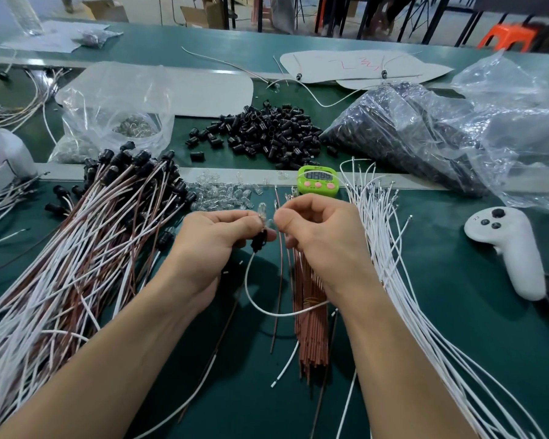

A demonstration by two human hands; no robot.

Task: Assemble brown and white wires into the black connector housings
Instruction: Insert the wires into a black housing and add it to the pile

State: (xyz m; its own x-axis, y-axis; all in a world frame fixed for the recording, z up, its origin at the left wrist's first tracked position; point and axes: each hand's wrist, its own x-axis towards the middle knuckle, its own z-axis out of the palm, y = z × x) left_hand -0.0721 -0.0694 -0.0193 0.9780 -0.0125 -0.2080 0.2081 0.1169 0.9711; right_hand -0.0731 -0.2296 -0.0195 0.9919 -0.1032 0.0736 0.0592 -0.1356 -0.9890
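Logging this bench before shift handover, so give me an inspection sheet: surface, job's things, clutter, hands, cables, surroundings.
Surface: green mat, crowded.
Job's things: black housing held; loose housings heaped behind; brown wire bundle at centre; white wires fanned right; finished assemblies piled left.
Clutter: green timer, white controller, plastic bags, clear bulbs.
Hands: left hand grips the black housing; right hand pinches a single brown wire.
Cables: nothing seen beyond the job's wires.
Surroundings: orange stool, cardboard boxes.
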